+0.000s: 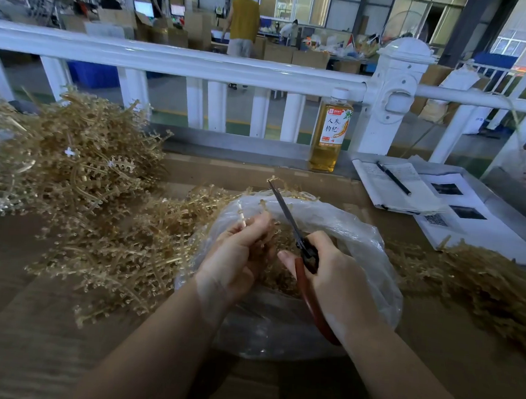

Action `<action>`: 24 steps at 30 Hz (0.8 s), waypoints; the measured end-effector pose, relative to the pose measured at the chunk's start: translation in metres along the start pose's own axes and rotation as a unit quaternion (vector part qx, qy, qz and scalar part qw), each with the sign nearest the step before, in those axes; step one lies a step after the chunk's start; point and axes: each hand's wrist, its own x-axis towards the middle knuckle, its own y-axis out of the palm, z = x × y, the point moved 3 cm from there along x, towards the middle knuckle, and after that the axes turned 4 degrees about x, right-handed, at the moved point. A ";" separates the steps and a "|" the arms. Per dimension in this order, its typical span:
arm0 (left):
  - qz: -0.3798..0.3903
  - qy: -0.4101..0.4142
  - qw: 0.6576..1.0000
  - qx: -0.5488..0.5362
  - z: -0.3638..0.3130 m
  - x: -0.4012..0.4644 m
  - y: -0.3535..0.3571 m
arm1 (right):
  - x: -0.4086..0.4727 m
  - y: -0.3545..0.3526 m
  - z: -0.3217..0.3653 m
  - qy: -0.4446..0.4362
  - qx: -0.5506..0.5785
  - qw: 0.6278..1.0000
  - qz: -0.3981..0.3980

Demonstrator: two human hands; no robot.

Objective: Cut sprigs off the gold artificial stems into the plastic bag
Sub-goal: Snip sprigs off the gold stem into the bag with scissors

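A clear plastic bag [356,235] lies open on the table in front of me, with cut gold sprigs [277,279] inside. Over it, my left hand [238,260] pinches a short gold stem [242,216] whose pale end sticks up past my fingers. My right hand [334,277] grips red-handled scissors [288,217]; the blades point up and away, closed or nearly so, just right of the stem. A big heap of gold stems [78,166] fills the table's left side and spills toward the bag.
More gold stems [482,279] lie at the right. A bottle of amber drink [330,132] stands by the white railing [203,65]. Papers with a pen [394,178] lie at the back right. A person in a yellow top [244,18] stands far behind the railing.
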 end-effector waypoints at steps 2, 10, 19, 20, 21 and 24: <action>0.013 -0.002 1.000 0.008 -0.002 -0.003 0.001 | 0.000 0.000 0.000 0.000 0.006 1.000 0.004; -0.043 0.003 0.998 -0.038 -0.005 -0.001 0.001 | -0.005 0.001 0.002 -0.017 0.016 0.999 0.022; -0.032 -0.005 0.997 -0.074 -0.003 0.002 0.003 | -0.007 0.006 -0.001 -0.070 -0.088 0.994 0.004; -0.032 -0.007 0.996 -0.078 -0.002 0.002 0.003 | -0.006 0.006 -0.002 -0.072 -0.091 0.993 0.003; -0.031 -0.010 0.996 -0.079 -0.002 0.002 0.003 | -0.006 0.006 -0.002 -0.072 -0.094 0.993 0.005; -0.026 -0.021 0.996 -0.084 -0.001 0.000 0.004 | -0.007 0.006 -0.003 -0.072 -0.102 0.992 0.010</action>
